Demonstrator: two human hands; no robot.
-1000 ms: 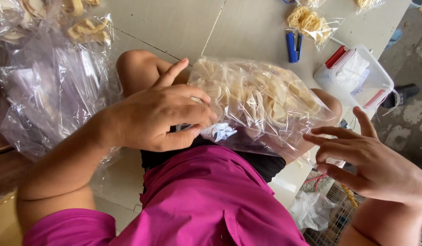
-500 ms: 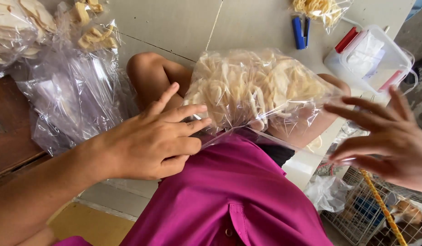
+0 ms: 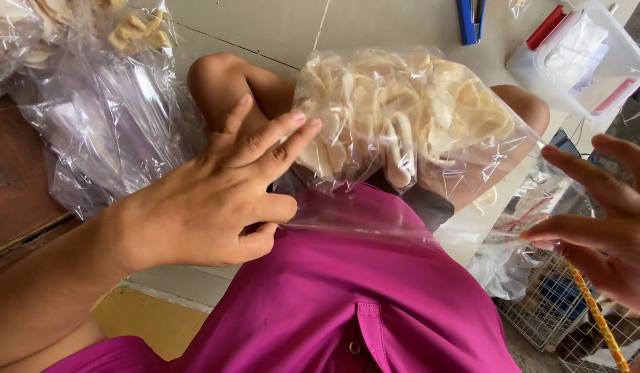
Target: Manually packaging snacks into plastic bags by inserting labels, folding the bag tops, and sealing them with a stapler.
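Note:
A clear plastic bag (image 3: pixel 403 117) filled with pale crackers rests on my lap, its open end pulled flat toward my magenta shirt. My left hand (image 3: pixel 216 197) pinches the left corner of the bag's mouth between thumb and curled fingers, with the other fingers stretched over the bag. My right hand (image 3: pixel 603 221) is at the right edge, fingers spread, touching the right side of the bag's stretched mouth; I cannot tell whether it grips the film.
A heap of empty clear bags (image 3: pixel 106 131) and bagged crackers (image 3: pixel 16 34) lies at the left. A blue stapler (image 3: pixel 472 17) and a clear lidded box (image 3: pixel 589 55) with red clips sit on the floor ahead. A wire basket (image 3: pixel 548 311) stands at lower right.
The bag's mouth has been pulled out flat toward my body. My left hand shifted from covering the bag's corner to pinching it. My right hand moved lower and right, fingers spread.

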